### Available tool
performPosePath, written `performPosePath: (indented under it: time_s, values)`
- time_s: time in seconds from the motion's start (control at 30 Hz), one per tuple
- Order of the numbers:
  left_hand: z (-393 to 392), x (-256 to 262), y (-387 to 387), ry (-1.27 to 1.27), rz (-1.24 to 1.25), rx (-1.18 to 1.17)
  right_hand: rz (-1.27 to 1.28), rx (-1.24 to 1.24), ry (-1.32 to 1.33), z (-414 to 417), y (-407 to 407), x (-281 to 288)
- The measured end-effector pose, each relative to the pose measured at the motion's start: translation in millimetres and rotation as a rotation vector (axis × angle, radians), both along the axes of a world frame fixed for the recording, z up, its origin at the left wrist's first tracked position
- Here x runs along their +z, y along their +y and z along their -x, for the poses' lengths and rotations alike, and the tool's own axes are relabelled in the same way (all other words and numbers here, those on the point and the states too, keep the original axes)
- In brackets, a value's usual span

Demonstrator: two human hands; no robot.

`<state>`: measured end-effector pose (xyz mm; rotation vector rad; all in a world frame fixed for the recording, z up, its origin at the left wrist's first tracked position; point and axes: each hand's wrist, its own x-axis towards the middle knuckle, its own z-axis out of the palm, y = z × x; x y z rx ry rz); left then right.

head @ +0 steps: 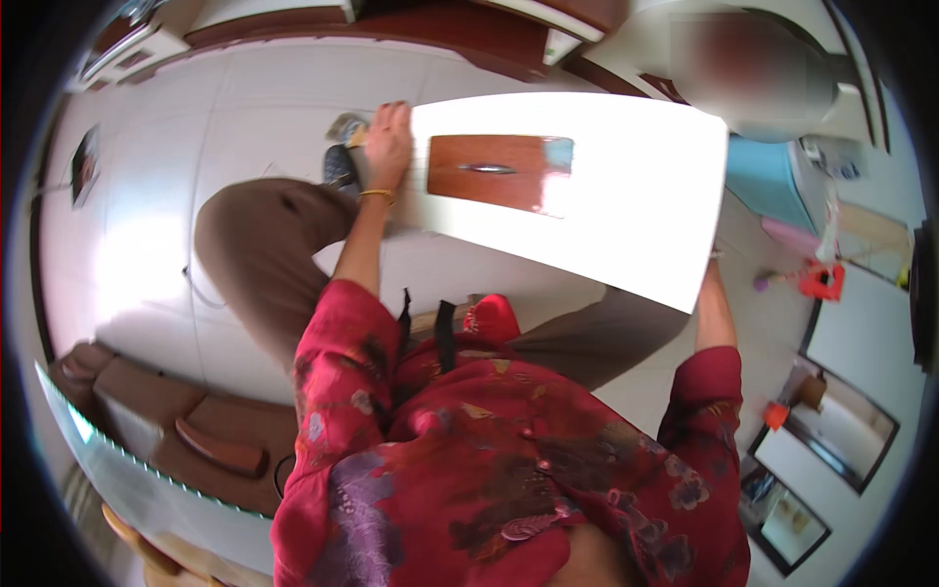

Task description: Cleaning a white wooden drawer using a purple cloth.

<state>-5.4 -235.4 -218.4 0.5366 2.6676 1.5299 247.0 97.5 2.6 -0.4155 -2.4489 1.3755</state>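
Observation:
In front of me is a white cabinet piece (631,176), probably a door or drawer front. It has a glossy brown inset panel (499,194) with a slim metal handle (486,169). My left hand (389,143) grips its left edge, with the fingers at the upper left corner and a yellow bracelet on the wrist. My right hand (711,275) is at the lower right edge; the white piece hides most of it, fingers included. Strong glare washes out the right part of the white surface.
My bent legs in brown trousers (257,235) flank the piece. Pale floor tiles (257,88) surround me. A brown sofa (154,396) and a glass-topped table (169,491) lie lower left. Brown-and-white cabinets (440,37) line the far side. A red plastic object (821,281) is at right.

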Motion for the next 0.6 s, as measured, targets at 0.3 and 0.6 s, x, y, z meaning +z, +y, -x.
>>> performPosePath:
  time_s: [0.3, 0.6]
  values:
    - [1.6, -34.2, -5.7, -0.432, 0.112, 0.199, -0.085, -0.198, -0.125, -19.6, 7.7, 15.5]
    - [11.3, -61.2, -31.6, -0.601, 0.07, 0.403, -0.185, -0.362, -0.146, 0.7, 12.6, -1.7]
